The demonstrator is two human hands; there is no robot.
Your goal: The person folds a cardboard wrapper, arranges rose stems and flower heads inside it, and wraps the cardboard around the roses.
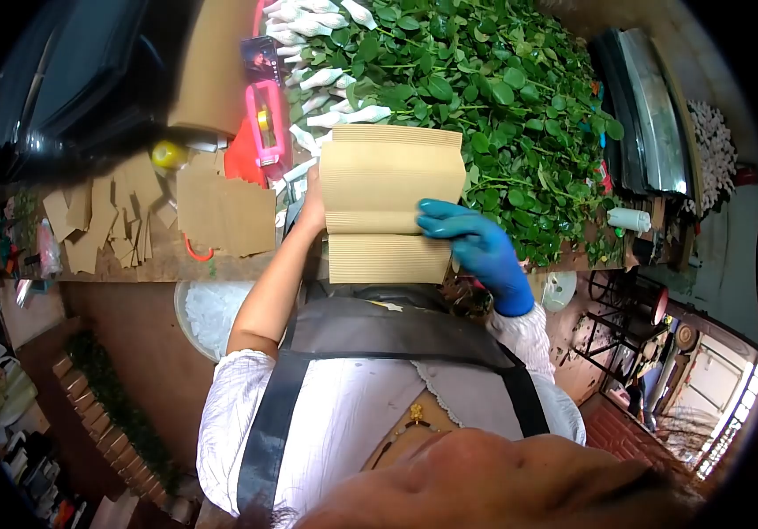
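Observation:
A folded sheet of tan corrugated cardboard is held up in front of me, creased across its lower part. My left hand, bare, grips its left edge; most of those fingers are hidden behind the sheet. My right hand wears a blue-green glove, and its stretched fingers lie over the cardboard's right side near the crease. Behind the sheet, rose stems with green leaves cover much of the table, with white-wrapped heads at their left end.
Cardboard pieces lie at the table's left, near a pink tape dispenser and a yellow tape roll. Dark plastic sleeves stand at right. A tub with clear plastic sits below the table's front edge.

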